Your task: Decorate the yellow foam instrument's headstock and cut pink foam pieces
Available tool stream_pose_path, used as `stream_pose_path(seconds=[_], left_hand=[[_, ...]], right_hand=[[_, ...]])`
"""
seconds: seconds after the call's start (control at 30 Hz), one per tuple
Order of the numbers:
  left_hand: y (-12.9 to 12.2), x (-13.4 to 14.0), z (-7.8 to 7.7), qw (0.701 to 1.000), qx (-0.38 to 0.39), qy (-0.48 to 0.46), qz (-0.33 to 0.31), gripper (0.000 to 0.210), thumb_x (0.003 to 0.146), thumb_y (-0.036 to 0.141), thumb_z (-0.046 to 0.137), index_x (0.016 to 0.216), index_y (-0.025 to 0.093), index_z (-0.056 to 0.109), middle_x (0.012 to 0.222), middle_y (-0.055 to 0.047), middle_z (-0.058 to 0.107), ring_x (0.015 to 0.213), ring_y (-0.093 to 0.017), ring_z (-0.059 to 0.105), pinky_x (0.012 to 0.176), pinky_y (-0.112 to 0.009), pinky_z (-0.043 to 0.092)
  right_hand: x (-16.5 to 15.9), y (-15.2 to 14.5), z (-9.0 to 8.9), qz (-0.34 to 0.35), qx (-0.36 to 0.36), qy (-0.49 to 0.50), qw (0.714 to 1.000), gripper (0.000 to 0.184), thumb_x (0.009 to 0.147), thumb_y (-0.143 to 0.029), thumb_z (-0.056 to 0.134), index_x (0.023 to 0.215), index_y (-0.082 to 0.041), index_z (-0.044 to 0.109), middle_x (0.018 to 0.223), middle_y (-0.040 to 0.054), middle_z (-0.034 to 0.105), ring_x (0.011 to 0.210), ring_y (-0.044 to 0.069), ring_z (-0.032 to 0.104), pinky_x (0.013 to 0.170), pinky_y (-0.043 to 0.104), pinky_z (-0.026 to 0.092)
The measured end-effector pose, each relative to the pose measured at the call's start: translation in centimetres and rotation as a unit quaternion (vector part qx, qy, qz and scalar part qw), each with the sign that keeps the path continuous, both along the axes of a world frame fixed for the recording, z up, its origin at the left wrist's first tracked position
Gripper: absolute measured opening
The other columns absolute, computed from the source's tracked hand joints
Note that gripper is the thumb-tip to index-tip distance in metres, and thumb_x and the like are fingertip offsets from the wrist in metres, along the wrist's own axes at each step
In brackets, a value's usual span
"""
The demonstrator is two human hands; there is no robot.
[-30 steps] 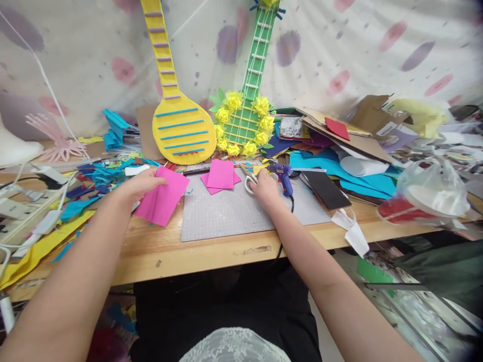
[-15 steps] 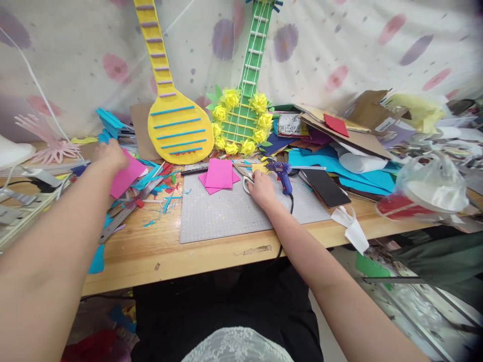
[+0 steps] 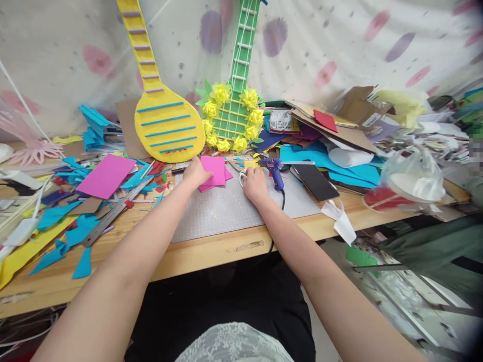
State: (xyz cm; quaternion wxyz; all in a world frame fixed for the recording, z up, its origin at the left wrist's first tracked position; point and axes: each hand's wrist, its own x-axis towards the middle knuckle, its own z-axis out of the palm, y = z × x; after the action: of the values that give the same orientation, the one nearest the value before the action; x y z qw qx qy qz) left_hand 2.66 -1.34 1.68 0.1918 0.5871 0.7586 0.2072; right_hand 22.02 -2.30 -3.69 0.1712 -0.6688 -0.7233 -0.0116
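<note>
Just changed: the large magenta sheet [image 3: 106, 176] was in the left hand [image 3: 196, 173] a second ago; now it lies flat on the scrap pile at left, near the steel ruler [image 3: 113, 216], and that hand is over at the small magenta sheets [image 3: 214, 170].
Meaning: large sheet is parked off the cutting mat [image 3: 211, 216]; attention looks to be on the small ones.
Small magenta sheets: on the mat's far left part, at least two overlapping, the lower one turned so its corner pokes out at right.
Left hand: narrow, thumb at the left edge of the top sheet, touching it; fingers partly hidden, so can't tell if it's pinched.
Right hand [image 3: 256, 186]: fingers curled over the handles of the scissors [image 3: 242, 179] (palm hides the grip, can't confirm a firm hold).
Scissors: at the mat's far side, blades pointing away from the person, just right of the small sheets.
Glue gun [image 3: 276, 173]: just right of the right hand, cord running to the table's [image 3: 198, 251] front edge.
Phone [image 3: 315, 181]: farther right, screen dark.
</note>
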Motion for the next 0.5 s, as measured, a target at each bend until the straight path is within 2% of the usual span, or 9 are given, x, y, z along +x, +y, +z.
stream_pose_path(seconds=[0.1, 0.2, 0.3, 0.4, 0.5], left_hand=[[0.1, 0.6, -0.2, 1.0, 0.0, 0.031, -0.007, 0.069, 0.056, 0.021, 0.08, 0.113, 0.014, 0.041, 0.12, -0.021, 0.053, 0.117, -0.032, 0.05, 0.095, -0.039, 0.039], [0.4, 0.3, -0.4, 0.999, -0.002, 0.037, 0.02, 0.076, 0.052, 0.022, 0.082, 0.114, 0.012, 0.04, 0.125, -0.022, 0.048, 0.123, -0.033, 0.045, 0.098, -0.04, 0.036], [1.0, -0.5, -0.7, 0.999, -0.006, 0.016, 0.035, 0.08, 0.052, 0.023, 0.082, 0.118, 0.009, 0.039, 0.126, -0.023, 0.047, 0.12, -0.033, 0.047, 0.096, -0.04, 0.038], [1.5, -1.6, -1.0, 0.999, 0.018, -0.01, 0.036, 0.063, 0.065, 0.02, 0.072, 0.119, 0.01, 0.042, 0.114, -0.017, 0.057, 0.108, -0.029, 0.055, 0.09, -0.039, 0.043], [1.9, -2.9, -1.4, 0.995, 0.067, 0.066, 0.015, 0.041, 0.069, 0.013, 0.062, 0.11, 0.014, 0.054, 0.112, -0.015, 0.059, 0.11, -0.03, 0.053, 0.091, -0.041, 0.042]], right_hand=[[0.1, 0.3, -0.2, 0.005, -0.008, 0.004, 1.0, 0.025, 0.085, -0.015, 0.04, 0.106, -0.009, 0.052, 0.106, 0.0182, 0.055, 0.099, 0.027, 0.048, 0.084, 0.037, 0.036], [0.1, 0.5, -0.3, 0.012, -0.008, 0.008, 1.0, 0.025, 0.085, -0.014, 0.04, 0.106, -0.009, 0.052, 0.106, 0.0182, 0.055, 0.099, 0.027, 0.047, 0.084, 0.037, 0.036], [0.1, 0.5, -0.2, 0.009, -0.014, 0.015, 1.0, 0.024, 0.086, -0.014, 0.04, 0.106, -0.009, 0.052, 0.106, 0.0182, 0.055, 0.099, 0.026, 0.048, 0.084, 0.037, 0.035], [0.0, 0.3, 0.0, -0.005, -0.02, 0.016, 1.0, 0.025, 0.086, -0.013, 0.04, 0.108, -0.009, 0.052, 0.107, 0.0185, 0.055, 0.1, 0.027, 0.047, 0.084, 0.037, 0.035], [-0.2, -0.1, 0.2, -0.023, -0.02, 0.008, 1.0, 0.028, 0.085, -0.012, 0.039, 0.11, -0.008, 0.052, 0.109, 0.0198, 0.054, 0.101, 0.028, 0.046, 0.083, 0.037, 0.035]])
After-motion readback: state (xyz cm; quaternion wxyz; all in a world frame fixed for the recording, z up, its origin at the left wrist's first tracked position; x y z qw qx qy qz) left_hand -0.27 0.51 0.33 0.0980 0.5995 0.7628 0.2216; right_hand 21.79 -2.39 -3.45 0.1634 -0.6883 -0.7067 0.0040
